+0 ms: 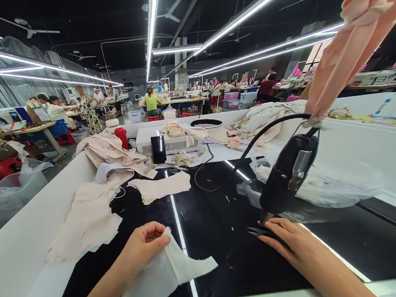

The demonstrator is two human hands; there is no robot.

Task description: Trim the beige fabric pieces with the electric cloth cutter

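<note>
2 hands, both loaded: left hand (142,248) has its fingers pinching the top edge of 1 pale cloth (157,281) at the near side of the black table (218,220), right hand (300,246) has its fingers closed around 1 pair of scissors (256,230), blades slightly parted. 1 black tool (273,190) hangs from 1 pink strip (333,67), lower end right by the right fingers (can't tell if touching). Further back: 1 cut piece (161,187) lying flat (maybe a stack), 1 phone (158,149) upright against 1 white box (144,141), 1 red bottle (121,137).
</note>
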